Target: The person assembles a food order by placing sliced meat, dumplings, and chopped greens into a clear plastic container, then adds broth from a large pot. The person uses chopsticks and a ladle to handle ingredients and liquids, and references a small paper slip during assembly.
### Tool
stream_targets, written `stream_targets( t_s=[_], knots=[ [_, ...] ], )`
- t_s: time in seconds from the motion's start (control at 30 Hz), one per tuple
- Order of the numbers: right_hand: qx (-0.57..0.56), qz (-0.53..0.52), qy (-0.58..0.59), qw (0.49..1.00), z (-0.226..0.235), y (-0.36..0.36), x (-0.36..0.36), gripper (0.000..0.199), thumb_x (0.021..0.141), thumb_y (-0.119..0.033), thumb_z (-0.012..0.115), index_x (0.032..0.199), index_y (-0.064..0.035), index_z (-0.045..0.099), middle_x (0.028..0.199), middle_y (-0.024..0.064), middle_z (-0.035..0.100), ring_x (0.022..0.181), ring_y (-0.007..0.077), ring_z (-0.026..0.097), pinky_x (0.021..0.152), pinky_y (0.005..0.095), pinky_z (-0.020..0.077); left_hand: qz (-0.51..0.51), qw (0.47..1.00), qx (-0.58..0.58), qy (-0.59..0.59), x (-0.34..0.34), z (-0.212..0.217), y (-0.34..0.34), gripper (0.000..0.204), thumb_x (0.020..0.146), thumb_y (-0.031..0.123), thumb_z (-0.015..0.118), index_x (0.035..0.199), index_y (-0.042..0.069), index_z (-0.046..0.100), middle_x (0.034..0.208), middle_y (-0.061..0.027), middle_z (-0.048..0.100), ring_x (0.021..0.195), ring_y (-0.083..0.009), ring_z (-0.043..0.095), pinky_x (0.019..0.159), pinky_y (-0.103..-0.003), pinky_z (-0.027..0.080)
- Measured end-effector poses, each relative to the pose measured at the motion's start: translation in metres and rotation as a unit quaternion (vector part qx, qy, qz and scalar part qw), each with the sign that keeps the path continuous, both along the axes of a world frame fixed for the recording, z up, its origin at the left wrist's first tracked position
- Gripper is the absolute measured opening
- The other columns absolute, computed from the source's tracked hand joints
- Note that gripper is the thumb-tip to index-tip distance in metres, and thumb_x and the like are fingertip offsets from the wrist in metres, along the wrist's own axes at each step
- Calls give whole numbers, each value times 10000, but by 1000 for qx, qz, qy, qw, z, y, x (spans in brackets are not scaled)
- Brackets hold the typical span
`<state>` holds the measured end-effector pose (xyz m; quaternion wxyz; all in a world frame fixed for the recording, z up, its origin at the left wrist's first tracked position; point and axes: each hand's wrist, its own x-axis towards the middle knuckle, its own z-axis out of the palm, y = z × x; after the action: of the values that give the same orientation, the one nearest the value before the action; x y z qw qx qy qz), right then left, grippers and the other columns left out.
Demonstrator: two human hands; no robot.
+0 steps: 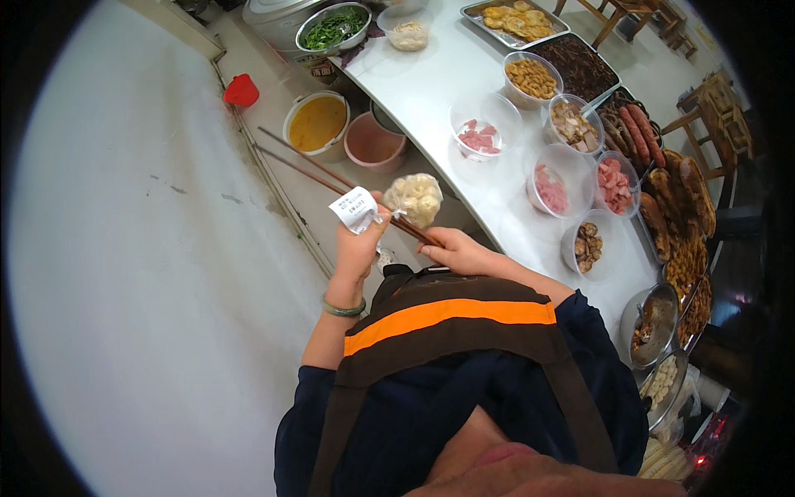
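Observation:
My left hand [362, 244] is closed around a small white printed paper slip [356, 210]. A clear plastic bag [416, 199] filled with pale yellowish lumps sits right beside its fingers; its neck seems pinched in this hand too, though the grip is partly hidden. My right hand [460, 252] holds a pair of long brown chopsticks [411, 227] by their thick ends. The chopsticks slant up and left, passing behind the slip and the left fingers. Both hands are in front of my apron [447, 356], left of the white table's edge.
On the white table [414, 91] to the right stand several clear tubs, one with pink meat pieces [614, 184]. Beyond are trays of sausages [643, 132] and browned food [518, 18]. Buckets [318, 124] and a red scoop [241, 90] stand low at the left.

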<state>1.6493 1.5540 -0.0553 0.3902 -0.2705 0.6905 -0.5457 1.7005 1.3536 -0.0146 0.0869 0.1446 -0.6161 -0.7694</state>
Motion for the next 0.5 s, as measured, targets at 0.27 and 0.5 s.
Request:
stream_targets(
  t_s=[0.27, 0.5],
  knots=[
    [170, -169, 176, 955, -45, -94, -46, 217, 842, -217, 573, 908, -11, 574, 788, 194, 589, 750, 355, 573, 666, 394, 443, 111, 992, -48, 40, -30, -2, -158, 503, 824, 32, 650, 1288, 32, 456, 910, 5, 585, 815, -64, 539, 724, -205, 435],
    [23, -291, -27, 956, -33, -146, -85, 342, 947, -307, 440, 830, -20, 583, 610, -4, 465, 564, 76, 446, 525, 239, 369, -33, 996, -76, -26, -66, -4, -268, 98, 874, 118, 596, 897, 24, 586, 834, -45, 621, 659, -80, 514, 599, -210, 418]
  ],
)
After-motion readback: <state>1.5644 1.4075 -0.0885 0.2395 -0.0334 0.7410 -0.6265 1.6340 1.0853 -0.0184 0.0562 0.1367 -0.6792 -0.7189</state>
